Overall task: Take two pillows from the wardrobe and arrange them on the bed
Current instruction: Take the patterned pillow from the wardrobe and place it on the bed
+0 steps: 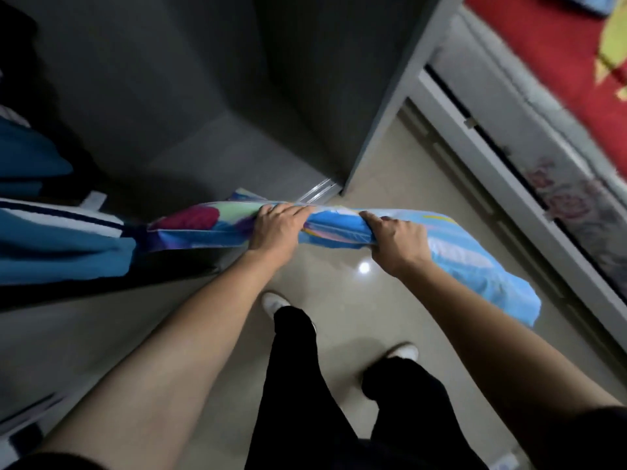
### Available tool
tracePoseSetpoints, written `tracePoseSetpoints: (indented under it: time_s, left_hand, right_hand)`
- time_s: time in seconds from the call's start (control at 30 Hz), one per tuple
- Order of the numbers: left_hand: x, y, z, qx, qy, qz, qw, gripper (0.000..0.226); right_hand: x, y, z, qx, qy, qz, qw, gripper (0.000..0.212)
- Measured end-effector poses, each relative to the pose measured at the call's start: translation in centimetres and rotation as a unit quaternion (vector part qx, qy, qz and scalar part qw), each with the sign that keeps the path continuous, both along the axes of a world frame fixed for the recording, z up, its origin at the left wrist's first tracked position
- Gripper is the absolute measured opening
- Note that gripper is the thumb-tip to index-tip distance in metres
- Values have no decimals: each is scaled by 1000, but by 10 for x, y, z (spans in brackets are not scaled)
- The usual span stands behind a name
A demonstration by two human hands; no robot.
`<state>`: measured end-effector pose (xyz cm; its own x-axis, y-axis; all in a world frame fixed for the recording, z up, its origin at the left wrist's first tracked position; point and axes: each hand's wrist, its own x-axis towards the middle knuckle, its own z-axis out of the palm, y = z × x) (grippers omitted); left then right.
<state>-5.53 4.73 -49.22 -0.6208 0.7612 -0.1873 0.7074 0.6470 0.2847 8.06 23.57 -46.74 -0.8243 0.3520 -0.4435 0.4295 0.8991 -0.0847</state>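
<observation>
A blue pillow [468, 262] with coloured patches hangs flat in the air in front of me, above the floor. My left hand [276, 227] grips its upper edge near the middle. My right hand [395, 240] grips the same edge a little to the right. The pillow's left end reaches toward the open grey wardrobe [210, 106], whose floor is dark and bare at the back. The bed [549, 62] with a red cover lies at the upper right, beyond its grey frame.
Blue and white clothes [51, 239] hang at the left inside the wardrobe. The wardrobe's side panel [400, 96] stands between it and the bed. My legs in black trousers and white shoes [274, 303] are on the glossy tile floor [383, 184].
</observation>
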Motion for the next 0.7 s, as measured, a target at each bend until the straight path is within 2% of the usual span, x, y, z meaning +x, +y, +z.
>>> tracePoseSetpoints:
  time_s: [0.13,0.23,0.27,0.33,0.37,0.4,0.53,0.63,0.7]
  left_hand:
    - [47,50,26,24,25,-20,999,41]
    - [101,88,48,67,80,-39,994,47]
    - [120,100,56,60,89,-48,993,59]
    - [156,127,75,7,84,-86,993,100]
    - [172,143,85,-14,84,-107,991,115]
    - [186,161,94,-23,92,-120,988,120]
    - [222,249,142,-30,71,-85,993,102]
    - [241,309,188,-29,109,-130,985,54]
    - [251,337,218,17,136,-143,980,40]
  right_hand:
    - [57,47,28,1,32,-28,999,66]
    - [118,91,54,1,78,-55,995,65]
    - [139,107,67,1,92,-68,993,64]
    - [182,141,95,8,112,-90,990,63]
    - [203,159,110,18,121,-92,988,62]
    - [223,176,126,31,127,-91,987,61]
    - [297,241,187,86,135,-101,982,61]
    - [333,278,229,120,147,-128,973,64]
    - [347,300,252,139,162,-151,965,64]
